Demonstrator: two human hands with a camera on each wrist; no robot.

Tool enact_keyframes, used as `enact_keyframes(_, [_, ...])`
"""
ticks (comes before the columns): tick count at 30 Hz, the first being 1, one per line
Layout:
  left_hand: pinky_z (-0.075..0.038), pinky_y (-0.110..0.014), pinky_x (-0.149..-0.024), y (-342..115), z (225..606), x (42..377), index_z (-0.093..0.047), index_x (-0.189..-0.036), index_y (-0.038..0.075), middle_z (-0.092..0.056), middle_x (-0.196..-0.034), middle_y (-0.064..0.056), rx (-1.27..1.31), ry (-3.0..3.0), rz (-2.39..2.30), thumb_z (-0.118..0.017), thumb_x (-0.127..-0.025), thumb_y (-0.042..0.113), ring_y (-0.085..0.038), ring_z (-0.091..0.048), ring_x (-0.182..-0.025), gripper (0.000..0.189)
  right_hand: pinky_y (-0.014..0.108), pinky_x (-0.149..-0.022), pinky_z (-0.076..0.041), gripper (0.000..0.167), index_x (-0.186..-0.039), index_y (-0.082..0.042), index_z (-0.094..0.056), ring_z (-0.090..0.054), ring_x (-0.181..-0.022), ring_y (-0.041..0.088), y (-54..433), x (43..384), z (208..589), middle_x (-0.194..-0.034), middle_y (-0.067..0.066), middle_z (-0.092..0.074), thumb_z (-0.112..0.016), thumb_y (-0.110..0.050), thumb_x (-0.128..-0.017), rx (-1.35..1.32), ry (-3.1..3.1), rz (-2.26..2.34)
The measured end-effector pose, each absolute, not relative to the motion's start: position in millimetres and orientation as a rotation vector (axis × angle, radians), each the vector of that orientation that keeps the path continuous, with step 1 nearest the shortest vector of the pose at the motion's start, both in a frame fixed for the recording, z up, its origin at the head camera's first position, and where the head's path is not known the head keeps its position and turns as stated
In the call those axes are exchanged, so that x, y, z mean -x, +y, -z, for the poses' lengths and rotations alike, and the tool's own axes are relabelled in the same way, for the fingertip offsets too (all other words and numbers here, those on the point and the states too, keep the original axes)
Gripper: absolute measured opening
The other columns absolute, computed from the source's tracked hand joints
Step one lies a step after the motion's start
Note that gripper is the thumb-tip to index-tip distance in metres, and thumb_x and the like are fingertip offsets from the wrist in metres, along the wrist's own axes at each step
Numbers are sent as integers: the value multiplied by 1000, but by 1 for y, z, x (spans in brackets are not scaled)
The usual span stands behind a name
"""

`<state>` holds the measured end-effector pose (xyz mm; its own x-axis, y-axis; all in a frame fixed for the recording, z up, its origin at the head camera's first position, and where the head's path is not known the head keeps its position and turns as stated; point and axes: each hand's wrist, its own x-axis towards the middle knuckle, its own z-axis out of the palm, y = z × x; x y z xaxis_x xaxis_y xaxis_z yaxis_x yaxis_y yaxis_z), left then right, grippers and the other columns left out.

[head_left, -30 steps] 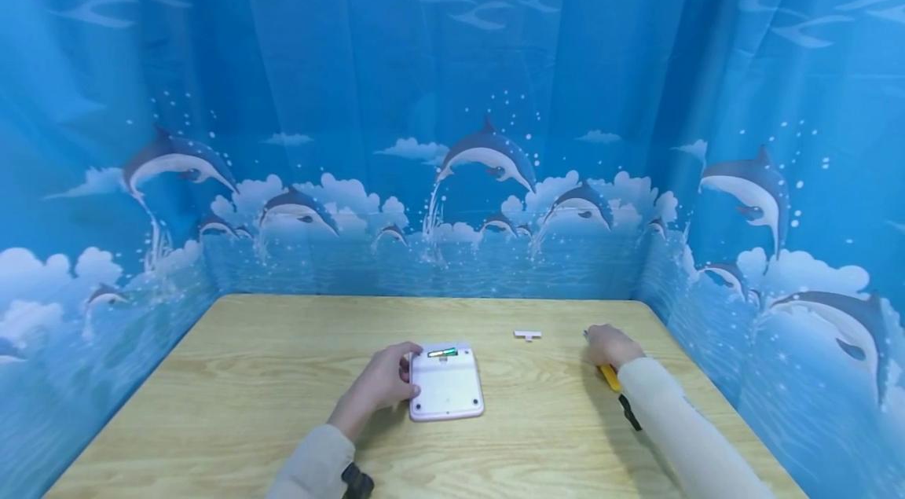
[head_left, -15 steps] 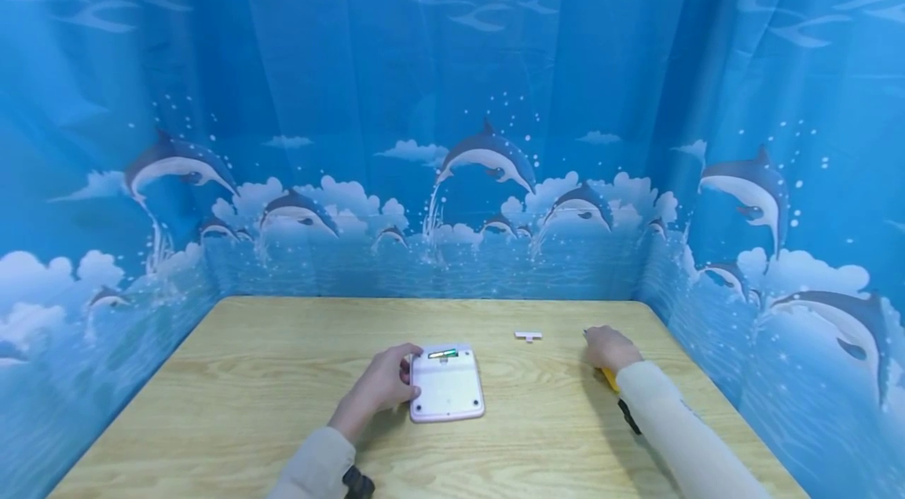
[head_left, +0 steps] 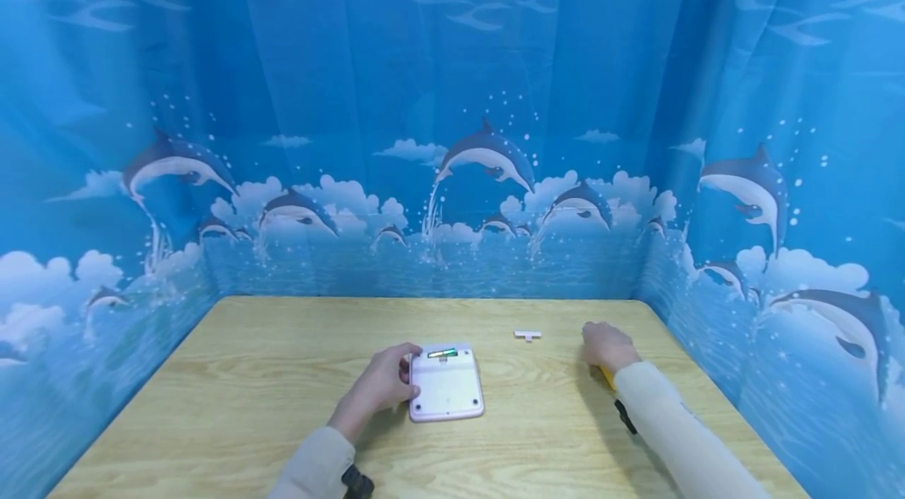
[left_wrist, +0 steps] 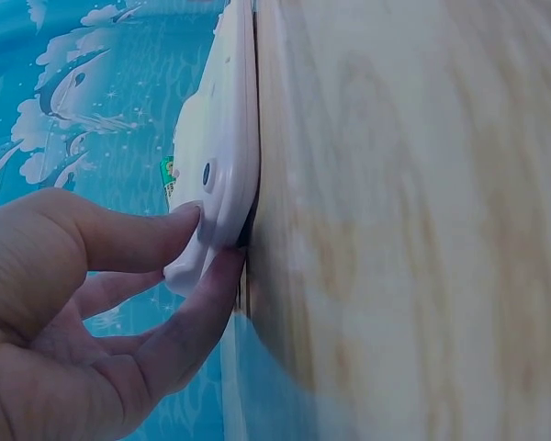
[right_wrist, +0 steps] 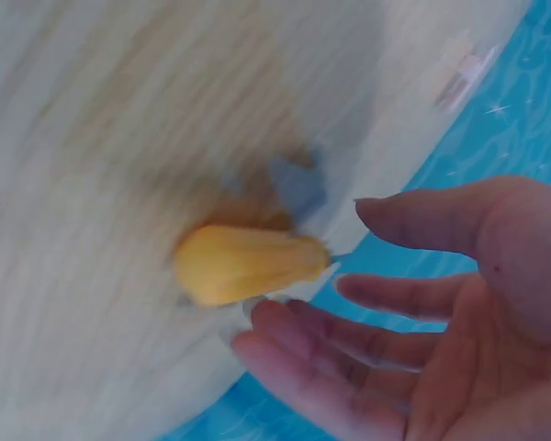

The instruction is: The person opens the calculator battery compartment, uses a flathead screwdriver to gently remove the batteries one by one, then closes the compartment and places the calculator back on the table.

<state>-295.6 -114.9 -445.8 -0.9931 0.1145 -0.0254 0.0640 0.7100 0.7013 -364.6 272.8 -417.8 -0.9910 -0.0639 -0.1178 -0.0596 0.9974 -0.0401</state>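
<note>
A flat white device with a pinkish rim (head_left: 448, 395) lies underside up on the table, small dark feet at its corners. My left hand (head_left: 382, 381) pinches its left edge, thumb on the upper face and fingers at the lower edge in the left wrist view. A green-and-gold battery (head_left: 442, 354) sits in the uncovered slot near its far edge. At the right, my right hand (right_wrist: 441, 312) is over a screwdriver with a yellow handle (right_wrist: 248, 265). Its fingers are spread around the handle without closing on it. From the head view the hand hides most of the screwdriver.
Between the device and my right hand lies a small T-shaped white cover (head_left: 527, 335). The wooden table (head_left: 283, 373) is bordered at the back and sides by a blue dolphin curtain (head_left: 353, 130).
My right hand has shifted slightly toward the far left over the screwdriver, whose handle shows a little less. The left hand and the device stay in place.
</note>
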Motion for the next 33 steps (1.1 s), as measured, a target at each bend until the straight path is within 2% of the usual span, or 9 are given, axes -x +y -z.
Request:
enact_keyframes(4, [-56, -35, -77, -115, 447, 296, -61, -138, 8, -67, -104, -10, -153, 2846, -1161, -84, -76, 0, -18, -59, -84, 67, 57, -77, -59, 28, -119, 8, -61, -69, -98, 41, 259, 364, 412, -105, 26, -69, -55, -3, -95, 118, 3055, 49])
enact_keyframes(11, [-56, -34, -76, -115, 447, 296, -61, -139, 9, -66, -103, -10, -149, 2844, -1170, -84, -76, 0, -17, -59, -83, 68, 55, -73, -58, 24, -111, 5, -64, -67, -86, 33, 238, 365, 405, -95, 19, -69, -61, -4, -89, 216, 3096, 127])
enact_keyframes(13, [-56, -34, -76, -115, 447, 296, -61, -139, 9, -66, -103, -10, -147, 2844, -1171, -84, -76, 0, -17, -59, -83, 68, 56, -74, -58, 25, -112, 4, -64, -67, -87, 33, 233, 365, 403, -97, 19, -69, -61, -4, -89, 245, 3093, 162])
enact_keyframes(20, [-55, -33, -75, -113, 447, 296, -61, -139, 10, -65, -103, -8, -121, 2847, -1164, -84, -76, 0, -17, -58, -83, 68, 57, -93, -57, 34, -125, 3, -64, -66, -113, 41, 215, 365, 397, -124, 22, -69, -65, -10, -94, 314, 3047, 260])
enact_keyframes(26, [-55, -33, -74, -113, 449, 296, -61, -139, 9, -66, -104, -9, -116, 2847, -1169, -84, -76, 0, -18, -59, -83, 68, 57, -98, -54, 33, -122, 1, -66, -66, -115, 41, 199, 363, 392, -125, 22, -69, -70, -13, -92, 439, 3029, 281])
enact_keyframes(33, [-56, -34, -75, -114, 448, 295, -61, -139, 9, -66, -104, -9, -122, 2846, -1169, -84, -76, 0, -17, -59, -83, 68, 55, -99, -55, 28, -120, 1, -68, -67, -113, 39, 183, 361, 387, -122, 20, -71, -70, -10, -94, 548, 2975, 308])
